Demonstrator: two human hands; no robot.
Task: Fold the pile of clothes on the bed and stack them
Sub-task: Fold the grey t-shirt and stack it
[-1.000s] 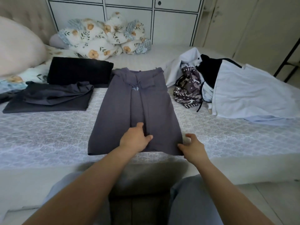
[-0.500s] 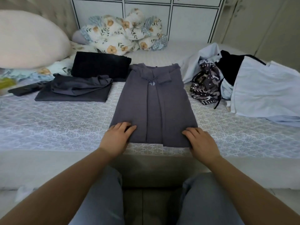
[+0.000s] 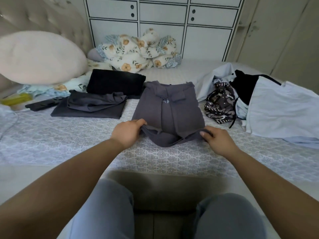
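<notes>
**Both hands pinching the near hem of the grey garment**

The bed with the patterned grey-white cover (image 3: 51, 140) carries all items. Right of the grip lies the unfolded pile of pale blue, black and patterned clothes (image 3: 269, 107). Left of and beyond the grip sits the folded dark grey garment (image 3: 89, 107), with a folded black garment (image 3: 115, 81) behind it. Between the hands lies the long purple-grey knit garment (image 3: 172, 107), its near hem lifted off the cover. The left hand (image 3: 127, 133) pinches the hem's left corner; the right hand (image 3: 217, 140) pinches the right corner.
</notes>
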